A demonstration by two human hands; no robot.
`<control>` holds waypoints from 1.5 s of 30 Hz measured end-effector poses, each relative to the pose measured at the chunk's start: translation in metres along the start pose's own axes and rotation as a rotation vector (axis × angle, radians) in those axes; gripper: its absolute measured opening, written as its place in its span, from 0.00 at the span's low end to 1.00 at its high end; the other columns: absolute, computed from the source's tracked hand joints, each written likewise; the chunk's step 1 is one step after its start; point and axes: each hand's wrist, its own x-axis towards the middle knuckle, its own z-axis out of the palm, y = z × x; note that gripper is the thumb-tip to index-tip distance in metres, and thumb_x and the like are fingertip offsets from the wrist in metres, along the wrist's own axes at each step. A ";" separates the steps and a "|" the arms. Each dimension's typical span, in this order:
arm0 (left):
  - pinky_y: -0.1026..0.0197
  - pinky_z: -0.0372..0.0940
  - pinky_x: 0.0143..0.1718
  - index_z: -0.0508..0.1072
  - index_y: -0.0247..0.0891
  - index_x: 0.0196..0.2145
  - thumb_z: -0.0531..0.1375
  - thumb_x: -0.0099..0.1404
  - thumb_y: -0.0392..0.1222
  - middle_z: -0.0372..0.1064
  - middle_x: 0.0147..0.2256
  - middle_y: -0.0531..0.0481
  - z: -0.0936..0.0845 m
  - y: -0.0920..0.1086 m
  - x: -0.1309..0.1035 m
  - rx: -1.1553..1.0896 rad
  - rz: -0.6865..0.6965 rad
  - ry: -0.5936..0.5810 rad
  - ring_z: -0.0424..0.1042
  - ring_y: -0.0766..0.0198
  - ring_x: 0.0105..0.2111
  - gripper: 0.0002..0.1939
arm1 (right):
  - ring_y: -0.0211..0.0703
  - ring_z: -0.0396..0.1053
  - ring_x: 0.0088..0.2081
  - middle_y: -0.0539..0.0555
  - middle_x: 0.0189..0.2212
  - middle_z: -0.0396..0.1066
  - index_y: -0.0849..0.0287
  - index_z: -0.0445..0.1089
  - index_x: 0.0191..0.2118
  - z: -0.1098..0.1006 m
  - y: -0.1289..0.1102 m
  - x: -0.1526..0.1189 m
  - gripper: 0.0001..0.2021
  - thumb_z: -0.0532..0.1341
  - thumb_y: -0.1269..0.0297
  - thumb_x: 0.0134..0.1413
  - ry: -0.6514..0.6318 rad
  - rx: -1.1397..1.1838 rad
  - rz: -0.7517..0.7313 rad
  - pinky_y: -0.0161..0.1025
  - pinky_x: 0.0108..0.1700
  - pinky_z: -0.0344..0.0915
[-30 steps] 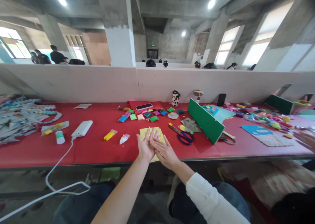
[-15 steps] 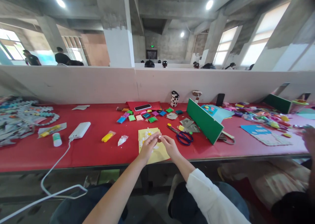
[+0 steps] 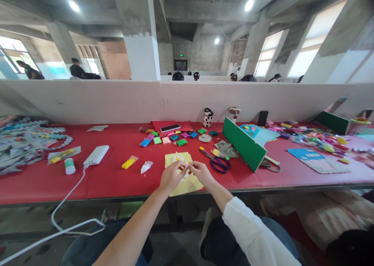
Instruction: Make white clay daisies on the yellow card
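Over a yellow sheet (image 3: 187, 187) bearing white flowers with yellow centres, both hands meet fingertip to fingertip. My left hand (image 3: 172, 175) is closed in a pinch, and my right hand (image 3: 201, 171) pinches opposite it. Between their fingertips is a small piece of white clay (image 3: 187, 165), mostly hidden by the fingers. An opened packet of white clay (image 3: 146, 166) lies to the left of the sheet, and a yellow clay packet (image 3: 129, 162) is farther left. Dark blue-handled scissors (image 3: 220, 164) rest just right of my right hand.
Several coloured clay packets (image 3: 181, 142) lie behind the sheet, near a phone (image 3: 170, 127). A green board (image 3: 244, 144) stands upright at right. At left are a white power bank (image 3: 96, 155) with a cable and a glue stick (image 3: 69, 166). A white partition (image 3: 117, 102) runs behind.
My left hand has turned slightly, its fingers now curled closer to my right fingertips. The white piece shows less than before. At far right, another person's hand has left the view.
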 end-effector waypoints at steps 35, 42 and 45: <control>0.46 0.67 0.50 0.67 0.39 0.53 0.56 0.69 0.48 0.65 0.54 0.42 -0.016 -0.015 -0.001 -0.475 -0.208 0.387 0.69 0.56 0.49 0.18 | 0.44 0.70 0.48 0.56 0.50 0.70 0.59 0.69 0.49 0.041 -0.012 -0.030 0.14 0.58 0.57 0.62 -0.116 -0.132 -0.340 0.50 0.51 0.69; 0.43 0.56 0.60 0.64 0.45 0.59 0.32 0.68 0.64 0.59 0.62 0.44 0.002 0.021 0.001 -1.117 -0.176 0.217 0.59 0.51 0.62 0.37 | 0.45 0.60 0.63 0.54 0.56 0.70 0.55 0.68 0.56 0.055 -0.043 -0.058 0.19 0.52 0.64 0.62 -0.139 -0.497 -0.773 0.53 0.69 0.42; 0.46 0.52 0.63 0.61 0.49 0.61 0.32 0.69 0.61 0.55 0.65 0.52 0.003 0.025 -0.007 -1.267 -0.116 0.189 0.54 0.55 0.65 0.33 | 0.39 0.60 0.63 0.51 0.58 0.67 0.54 0.65 0.59 0.050 -0.046 -0.063 0.21 0.53 0.63 0.61 -0.210 -0.603 -0.897 0.44 0.69 0.47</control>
